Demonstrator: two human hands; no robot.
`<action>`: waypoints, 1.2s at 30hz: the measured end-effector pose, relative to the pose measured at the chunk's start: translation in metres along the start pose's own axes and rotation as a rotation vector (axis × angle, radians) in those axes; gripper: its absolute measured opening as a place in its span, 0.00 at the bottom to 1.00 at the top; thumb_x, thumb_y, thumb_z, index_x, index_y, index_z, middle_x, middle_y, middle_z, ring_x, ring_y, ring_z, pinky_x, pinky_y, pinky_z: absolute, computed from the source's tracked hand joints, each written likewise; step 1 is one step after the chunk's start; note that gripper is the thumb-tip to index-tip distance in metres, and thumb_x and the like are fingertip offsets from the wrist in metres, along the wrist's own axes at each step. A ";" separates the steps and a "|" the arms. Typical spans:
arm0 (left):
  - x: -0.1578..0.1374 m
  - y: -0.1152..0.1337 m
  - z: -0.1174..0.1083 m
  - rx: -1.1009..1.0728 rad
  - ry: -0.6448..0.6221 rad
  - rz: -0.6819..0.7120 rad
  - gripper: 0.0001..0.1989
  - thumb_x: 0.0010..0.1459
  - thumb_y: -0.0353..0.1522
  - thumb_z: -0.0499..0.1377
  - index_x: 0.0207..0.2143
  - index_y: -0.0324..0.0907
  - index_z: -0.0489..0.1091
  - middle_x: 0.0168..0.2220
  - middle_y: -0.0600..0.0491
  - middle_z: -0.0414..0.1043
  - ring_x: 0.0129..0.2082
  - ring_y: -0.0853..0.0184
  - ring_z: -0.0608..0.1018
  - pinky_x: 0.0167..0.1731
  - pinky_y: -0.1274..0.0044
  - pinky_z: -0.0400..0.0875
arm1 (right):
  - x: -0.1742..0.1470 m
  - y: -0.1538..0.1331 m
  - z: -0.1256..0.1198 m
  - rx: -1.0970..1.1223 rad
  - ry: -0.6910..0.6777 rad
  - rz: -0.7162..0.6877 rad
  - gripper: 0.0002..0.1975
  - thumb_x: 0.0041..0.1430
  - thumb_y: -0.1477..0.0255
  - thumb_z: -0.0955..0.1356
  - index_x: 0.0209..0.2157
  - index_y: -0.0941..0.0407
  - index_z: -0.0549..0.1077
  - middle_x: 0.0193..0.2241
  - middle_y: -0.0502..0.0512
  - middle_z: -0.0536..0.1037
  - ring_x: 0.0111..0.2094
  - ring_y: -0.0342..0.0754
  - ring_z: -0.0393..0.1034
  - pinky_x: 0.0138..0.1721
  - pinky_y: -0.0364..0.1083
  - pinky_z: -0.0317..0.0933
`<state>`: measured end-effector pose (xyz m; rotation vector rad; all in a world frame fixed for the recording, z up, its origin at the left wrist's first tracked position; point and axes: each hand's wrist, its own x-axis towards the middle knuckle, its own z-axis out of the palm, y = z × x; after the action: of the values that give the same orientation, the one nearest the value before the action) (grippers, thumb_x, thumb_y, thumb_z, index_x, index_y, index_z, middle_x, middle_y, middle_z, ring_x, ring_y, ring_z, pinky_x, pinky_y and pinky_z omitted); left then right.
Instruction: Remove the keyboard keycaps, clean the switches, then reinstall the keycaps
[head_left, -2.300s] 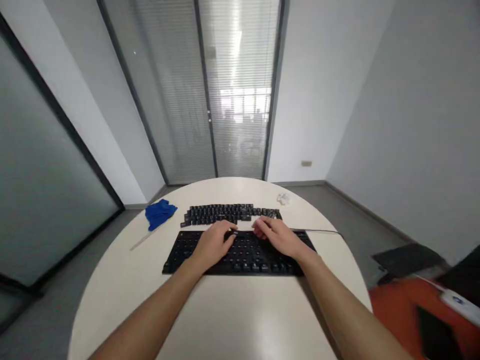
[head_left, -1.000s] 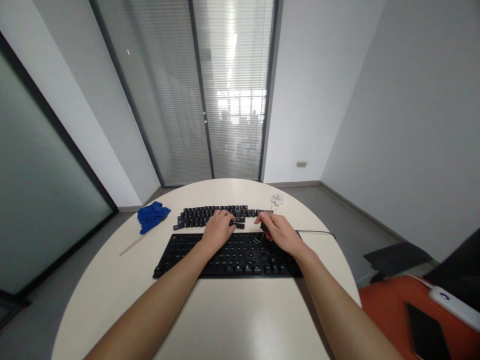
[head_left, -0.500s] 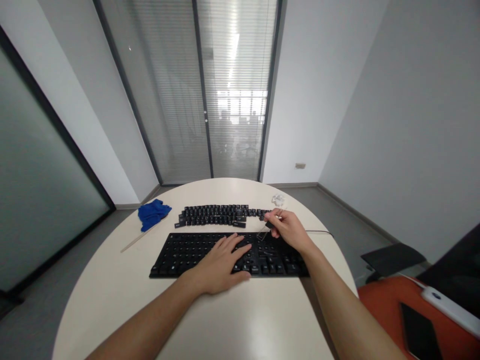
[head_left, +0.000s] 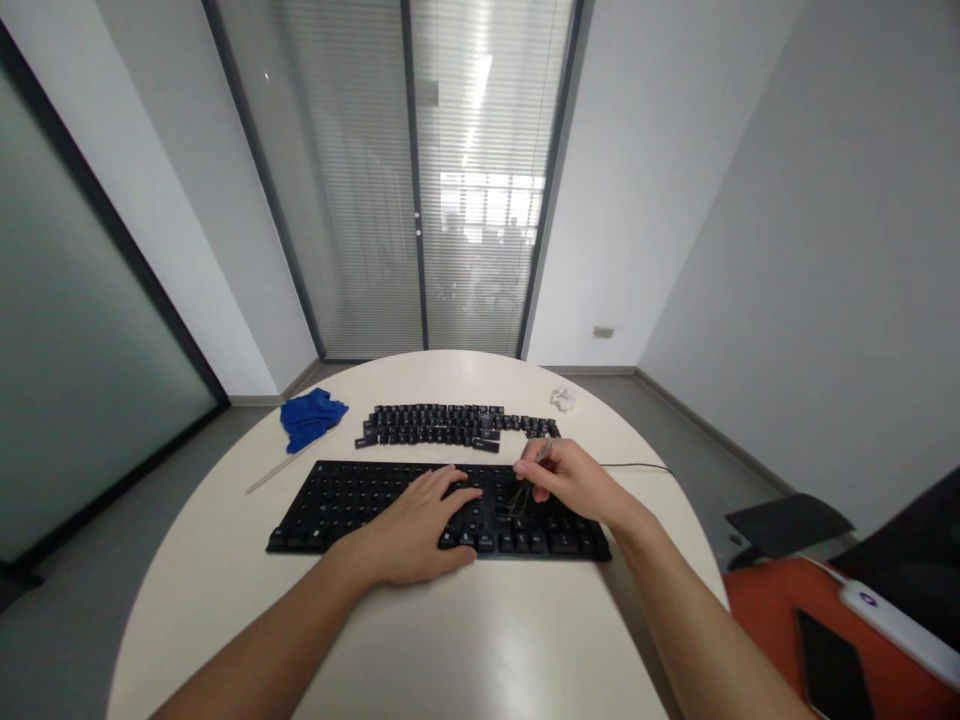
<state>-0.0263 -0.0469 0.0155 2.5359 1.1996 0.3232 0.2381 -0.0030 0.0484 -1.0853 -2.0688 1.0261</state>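
Note:
A black keyboard (head_left: 330, 500) lies on the table in front of me, with many of its keycaps off on the left and middle. My left hand (head_left: 416, 525) rests palm down across its middle, fingers spread, pressing on it and holding nothing. My right hand (head_left: 566, 480) pinches a wire keycap puller (head_left: 519, 500) over the keyboard's right part. The puller's thin wire loops point down among the keys; whether they grip a keycap I cannot tell. Behind the keyboard, loose black keycaps (head_left: 435, 425) lie in rows, with a smaller group (head_left: 529, 424) to their right.
A blue cloth (head_left: 311, 418) and a thin wooden stick (head_left: 277, 470) lie on the left of the round table (head_left: 480, 640). At the back right sits a crumpled white wad (head_left: 562, 399). The cable (head_left: 637, 465) runs off rightward. An orange chair (head_left: 765, 610) bears a dark phone (head_left: 832, 665).
The keyboard and my left hand on it have shifted left. My right hand has turned, bringing the puller's wires from a slant to pointing down at the keys. The view has tilted slightly.

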 end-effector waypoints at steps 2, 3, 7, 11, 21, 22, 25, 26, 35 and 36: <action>0.000 0.000 0.000 -0.002 -0.009 -0.005 0.34 0.58 0.43 0.62 0.65 0.50 0.59 0.68 0.47 0.53 0.68 0.51 0.55 0.66 0.58 0.52 | -0.001 -0.001 -0.002 -0.034 0.002 -0.011 0.20 0.60 0.53 0.68 0.29 0.56 0.72 0.17 0.48 0.72 0.20 0.45 0.70 0.23 0.42 0.60; 0.000 0.000 0.000 0.000 -0.013 -0.007 0.34 0.58 0.43 0.62 0.65 0.49 0.59 0.68 0.46 0.53 0.68 0.51 0.55 0.66 0.58 0.52 | -0.001 -0.001 -0.003 -0.052 -0.012 -0.008 0.20 0.60 0.53 0.68 0.29 0.56 0.73 0.17 0.49 0.72 0.20 0.45 0.70 0.23 0.42 0.60; -0.001 0.000 0.001 0.005 -0.010 -0.013 0.34 0.57 0.42 0.62 0.65 0.49 0.59 0.68 0.46 0.53 0.69 0.50 0.55 0.66 0.58 0.51 | -0.002 0.000 0.000 -0.079 -0.089 0.019 0.20 0.60 0.52 0.68 0.28 0.56 0.73 0.18 0.49 0.73 0.20 0.46 0.70 0.23 0.42 0.60; -0.001 -0.003 0.003 -0.003 0.011 0.001 0.34 0.57 0.42 0.62 0.65 0.50 0.58 0.68 0.47 0.54 0.68 0.50 0.56 0.66 0.58 0.52 | -0.002 -0.003 0.005 -0.042 -0.149 0.013 0.20 0.58 0.52 0.69 0.28 0.56 0.74 0.19 0.50 0.75 0.21 0.46 0.71 0.23 0.42 0.61; 0.000 0.004 0.000 -0.004 0.020 -0.003 0.33 0.56 0.41 0.62 0.63 0.49 0.60 0.66 0.46 0.56 0.67 0.51 0.56 0.66 0.58 0.52 | -0.001 -0.008 0.005 -0.190 -0.132 -0.105 0.19 0.57 0.53 0.71 0.30 0.55 0.82 0.22 0.53 0.79 0.23 0.46 0.73 0.27 0.43 0.63; 0.001 0.004 0.001 -0.010 0.024 -0.002 0.33 0.56 0.40 0.62 0.63 0.49 0.60 0.66 0.47 0.56 0.67 0.51 0.57 0.66 0.58 0.52 | 0.001 -0.003 0.004 -0.127 -0.118 -0.055 0.20 0.56 0.53 0.71 0.30 0.56 0.82 0.22 0.53 0.80 0.23 0.47 0.73 0.26 0.43 0.64; 0.001 0.003 0.002 -0.018 0.024 0.001 0.33 0.56 0.40 0.62 0.63 0.49 0.61 0.66 0.47 0.56 0.67 0.51 0.57 0.66 0.59 0.52 | 0.004 0.012 0.000 0.048 -0.079 0.064 0.22 0.51 0.52 0.74 0.29 0.58 0.80 0.23 0.54 0.80 0.23 0.47 0.74 0.24 0.43 0.66; 0.000 0.002 0.002 -0.018 0.024 0.002 0.33 0.56 0.40 0.62 0.63 0.49 0.60 0.66 0.47 0.56 0.67 0.51 0.57 0.66 0.58 0.52 | 0.005 0.017 -0.002 0.083 -0.070 0.087 0.22 0.49 0.52 0.74 0.28 0.59 0.80 0.23 0.54 0.79 0.23 0.47 0.75 0.24 0.43 0.67; 0.007 0.012 0.005 -0.026 0.132 -0.048 0.24 0.61 0.44 0.60 0.58 0.48 0.67 0.61 0.47 0.63 0.63 0.55 0.64 0.63 0.62 0.58 | 0.011 0.026 0.001 0.162 -0.003 0.069 0.20 0.51 0.55 0.74 0.28 0.60 0.79 0.20 0.52 0.77 0.21 0.45 0.73 0.24 0.42 0.68; 0.009 0.013 0.007 -0.032 0.170 -0.053 0.22 0.62 0.43 0.60 0.56 0.47 0.69 0.58 0.48 0.66 0.61 0.56 0.66 0.62 0.63 0.59 | 0.012 0.025 0.003 0.172 0.016 0.054 0.20 0.52 0.55 0.74 0.28 0.60 0.79 0.21 0.53 0.78 0.22 0.45 0.74 0.25 0.42 0.68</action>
<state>-0.0087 -0.0491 0.0144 2.4851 1.3090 0.5504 0.2399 0.0156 0.0275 -1.0630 -1.9086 1.1939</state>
